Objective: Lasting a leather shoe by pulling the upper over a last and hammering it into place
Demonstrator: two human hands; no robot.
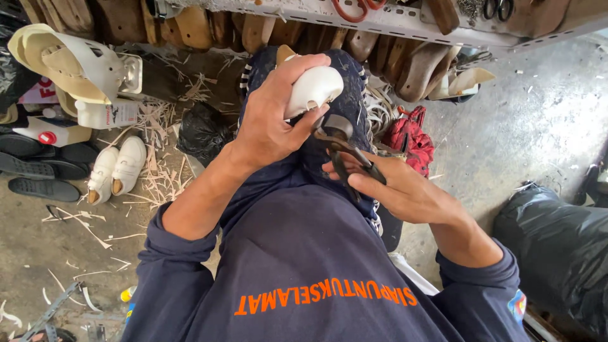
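My left hand (273,115) grips a cream-white shoe upper on a last (315,88), held over my lap. My right hand (399,187) holds dark metal pincers (345,152) by the handles. The pincers' jaws touch the lower edge of the white shoe. I am seated, wearing a dark blue sweatshirt and dark patterned trousers (351,76).
A pair of small white shoes (117,171) lies on the concrete floor at left among wood shavings. Wooden lasts (190,25) hang along a shelf at the top. A red cloth bag (411,136) sits right of my knee, black plastic bags (557,253) at far right.
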